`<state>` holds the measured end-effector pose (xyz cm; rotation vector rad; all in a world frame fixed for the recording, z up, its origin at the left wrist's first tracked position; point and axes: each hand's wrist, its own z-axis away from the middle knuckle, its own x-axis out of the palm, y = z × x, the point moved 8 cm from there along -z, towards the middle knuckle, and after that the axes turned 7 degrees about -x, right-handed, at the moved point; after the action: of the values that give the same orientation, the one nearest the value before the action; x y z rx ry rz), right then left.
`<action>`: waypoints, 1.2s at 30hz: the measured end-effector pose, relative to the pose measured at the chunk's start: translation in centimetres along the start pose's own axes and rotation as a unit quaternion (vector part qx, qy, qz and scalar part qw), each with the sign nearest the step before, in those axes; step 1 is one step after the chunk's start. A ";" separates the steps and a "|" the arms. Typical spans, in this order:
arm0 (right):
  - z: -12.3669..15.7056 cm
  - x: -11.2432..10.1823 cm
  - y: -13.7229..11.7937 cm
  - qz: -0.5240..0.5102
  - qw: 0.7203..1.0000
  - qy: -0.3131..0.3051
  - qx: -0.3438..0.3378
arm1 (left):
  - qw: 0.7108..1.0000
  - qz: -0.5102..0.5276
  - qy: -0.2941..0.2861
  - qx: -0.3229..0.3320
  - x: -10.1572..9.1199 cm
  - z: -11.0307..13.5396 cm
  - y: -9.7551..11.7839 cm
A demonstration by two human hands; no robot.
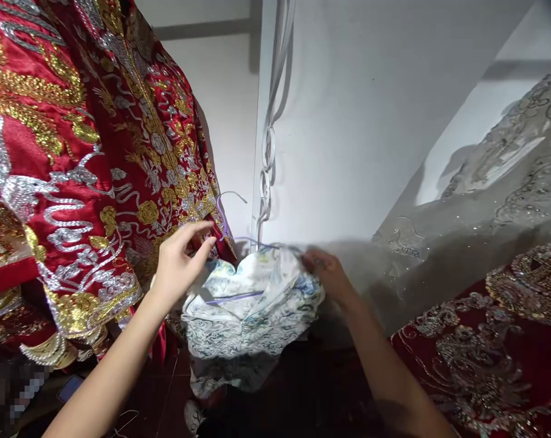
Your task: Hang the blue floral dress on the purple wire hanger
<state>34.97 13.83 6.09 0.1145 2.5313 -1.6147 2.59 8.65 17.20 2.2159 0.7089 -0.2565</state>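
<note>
Left hand: loosely open, thumb and forefinger apart, just beside the neck of the lilac wire hanger, and as far as shows not closed on it. Right hand: pinched shut on the far shoulder of the blue-and-white garment. That garment sits bunched on the hanger between your two hands, low in front of the white wall.

Risks, my judgement:
- Only one hand grips, so the garment could slide off the thin wire on your left side and drop into the dark gap below.
- The hanger's hook is just beside the red embroidered robe and could snag the gold and silver threadwork.
- The white cord down the wall corner is near and could catch the hook too.

Hard to read:
- The right hand is dim and blurred, fingertips buried in cloth.
- Whatever is under the garment is lost in shadow.
- The grey beaded gown and dark red beaded fabric are cut off at the right edge.
- The lower left is pixelated.
</note>
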 end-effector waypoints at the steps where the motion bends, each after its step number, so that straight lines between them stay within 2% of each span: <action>1: -0.9 -0.7 -0.6 -0.037 0.998 0.041 0.011 | 0.996 -0.010 0.064 0.055 -0.8 0.5 0.8; 3: -2.9 -1.9 -2.1 -0.096 0.989 0.112 0.028 | 0.977 0.012 0.147 0.151 -1.4 2.5 2.1; 4: -3.8 -2.5 -2.9 -0.114 0.982 0.145 0.032 | 0.974 0.033 0.147 0.172 -0.9 3.6 2.3; 5: -4.7 -3.0 -3.6 -0.125 0.976 0.175 0.031 | 0.977 0.059 0.117 0.170 0.2 4.4 2.2; 7: -5.7 -4.1 -4.7 -0.125 0.965 0.231 0.019 | 0.994 0.074 -0.048 0.066 4.6 5.5 0.5; 9: -5.3 -5.2 -4.9 -0.104 0.956 0.274 0.011 | 0.977 0.078 -0.194 -0.051 9.1 7.1 -1.6; 10: -4.6 -5.6 -4.7 -0.091 0.952 0.292 0.014 | 0.964 0.078 -0.239 -0.089 10.8 7.9 -2.5; 12: -2.5 -6.3 -3.5 -0.073 0.943 0.322 0.032 | 0.947 0.074 -0.287 -0.122 13.1 8.8 -3.7; 16: 1.5 -7.0 -0.8 -0.063 0.931 0.356 0.051 | 0.940 0.069 -0.311 -0.120 15.1 10.0 -4.6; 21: 2.7 -6.9 0.9 -0.092 0.939 0.330 0.032 | 0.910 0.137 -0.357 -0.160 16.7 12.9 -5.3; 23: 4.1 -7.2 0.4 -0.012 0.929 0.371 -0.003 | 0.890 0.192 -0.356 -0.209 17.1 14.1 -5.9; 24: 5.4 -7.1 0.0 0.040 0.913 0.404 -0.025 | 0.879 0.229 -0.343 -0.240 17.3 14.4 -6.3; 26: 8.3 -5.5 -0.3 0.122 0.886 0.445 -0.053 | 0.851 0.310 -0.303 -0.295 17.3 14.9 -6.8; 27: 9.4 -4.0 0.1 0.133 0.891 0.431 -0.053 | 0.838 0.346 -0.286 -0.310 17.2 14.9 -6.8; 28: 9.8 -1.7 1.0 0.132 0.918 0.371 -0.039 | 0.828 0.372 -0.276 -0.316 17.2 14.8 -6.6; 29: 9.8 1.3 2.3 0.123 0.958 0.257 -0.010 | 0.822 0.387 -0.276 -0.313 17.1 14.7 -6.2; 30: 10.0 4.5 3.6 0.104 0.984 0.147 0.018 | 0.821 0.389 -0.283 -0.306 17.1 14.6 -5.7; 31: 10.4 7.2 4.8 0.093 0.993 0.065 0.041 | 0.823 0.386 -0.293 -0.298 17.2 14.5 -5.2; 32: 10.8 9.3 5.7 0.086 0.995 0.013 0.056 | 0.823 0.382 -0.299 -0.295 17.2 14.3 -4.8; 34: 11.0 11.1 6.9 0.090 0.994 -0.004 0.063 | 0.816 0.391 -0.292 -0.309 17.2 13.6 -4.3; 36: 10.6 11.7 7.2 0.122 0.992 -0.007 0.041 | 0.803 0.420 -0.254 -0.339 16.8 12.3 -4.2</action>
<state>25.18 7.19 -6.62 0.4027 2.3340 -1.6136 14.57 8.72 -0.39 1.4555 -0.4561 -0.0969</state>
